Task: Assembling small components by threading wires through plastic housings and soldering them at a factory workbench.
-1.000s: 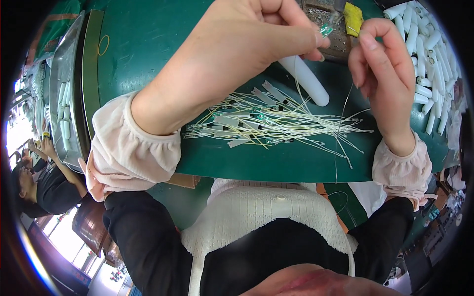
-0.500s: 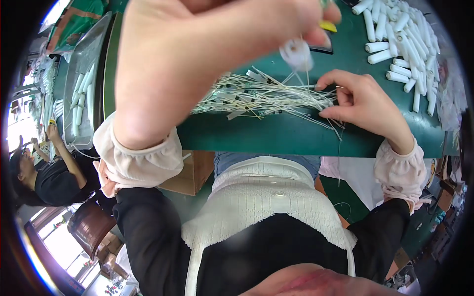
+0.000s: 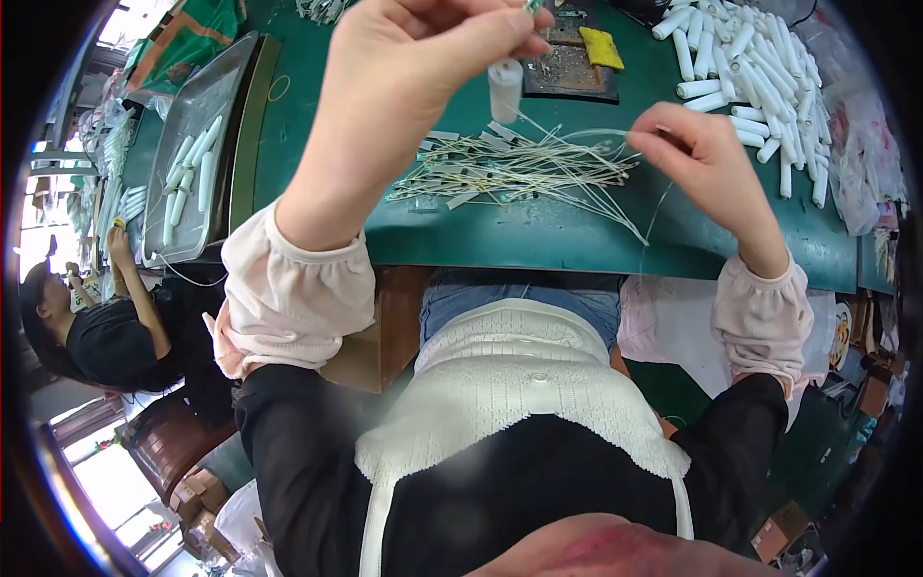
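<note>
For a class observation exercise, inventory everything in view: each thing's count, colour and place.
Flat tabletop: 1, green, upper middle
Heaped thin wires: many, whitish, centre
Small circuit board: 1, green, top centre
Single cylindrical tube: 1, white, upper centre
Heaped cylindrical tubes: many, white, upper right
Rectangular tray: 1, dark, beyond the wires
Flat sponge: 1, yellow, dark tray's right side
Shallow translucent tray: 1, greyish, left, holding white tubes
Crumpled plastic bag: 1, translucent, right edge
Cardboard boxes: several, brown, below tabletop and lower corners
Co-worker: 1, black top, left
Knitted garment: 1, cream, lower centre
Ruffled fabric cuffs: 2, pale pink, left and right
Left hand: 1, bare, holding the circuit board
Right hand: 1, bare, right of the wires
</note>
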`<state>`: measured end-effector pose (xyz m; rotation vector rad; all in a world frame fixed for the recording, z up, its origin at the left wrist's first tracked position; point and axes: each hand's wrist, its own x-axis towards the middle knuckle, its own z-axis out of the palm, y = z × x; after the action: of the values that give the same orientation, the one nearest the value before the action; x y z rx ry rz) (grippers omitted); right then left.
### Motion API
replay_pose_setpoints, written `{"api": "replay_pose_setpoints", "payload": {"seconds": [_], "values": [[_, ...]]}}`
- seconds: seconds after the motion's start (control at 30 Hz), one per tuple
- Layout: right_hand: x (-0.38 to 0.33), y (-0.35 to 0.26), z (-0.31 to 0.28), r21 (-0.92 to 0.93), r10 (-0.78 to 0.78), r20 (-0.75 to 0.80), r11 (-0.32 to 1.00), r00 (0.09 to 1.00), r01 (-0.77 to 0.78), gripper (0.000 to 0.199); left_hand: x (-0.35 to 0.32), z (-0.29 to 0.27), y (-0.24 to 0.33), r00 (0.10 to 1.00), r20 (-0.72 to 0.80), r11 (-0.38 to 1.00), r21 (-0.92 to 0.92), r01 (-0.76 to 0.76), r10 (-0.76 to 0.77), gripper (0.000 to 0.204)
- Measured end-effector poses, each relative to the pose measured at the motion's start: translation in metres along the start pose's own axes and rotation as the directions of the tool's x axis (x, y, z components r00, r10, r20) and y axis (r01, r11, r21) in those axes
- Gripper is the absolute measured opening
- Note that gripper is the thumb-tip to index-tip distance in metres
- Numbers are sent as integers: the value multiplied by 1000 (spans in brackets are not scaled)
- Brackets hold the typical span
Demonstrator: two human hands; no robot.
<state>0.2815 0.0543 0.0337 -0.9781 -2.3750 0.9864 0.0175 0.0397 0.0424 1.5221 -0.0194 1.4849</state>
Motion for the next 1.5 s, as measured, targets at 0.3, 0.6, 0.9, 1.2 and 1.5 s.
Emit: {"api": "replay_pose_setpoints", "payload": {"seconds": [0.3,0.6,0.9,1.2,1.5], "values": [[-7,-1,14,-291,-46,9,956,999,47,24,-12,6,-20,998,-60,985,168,44,-34,8],[0,30,10,-257,-196,-96,952,976,166,16,-2,-8,-27,997,-76,995,-92,-30,23,8],[-1,36,38,-209,-198,32,957,980,200,23,-8,42,7,757,-599,826,267,497,-262,7],[6,38,29,119,-167,78,980,983,157,19,-15,22,16,731,-658,902,186,391,-181,6],[-2,26,27,-81,-292,-61,954,954,287,15,-26,27,9,718,-678,869,252,426,-156,6]]}}
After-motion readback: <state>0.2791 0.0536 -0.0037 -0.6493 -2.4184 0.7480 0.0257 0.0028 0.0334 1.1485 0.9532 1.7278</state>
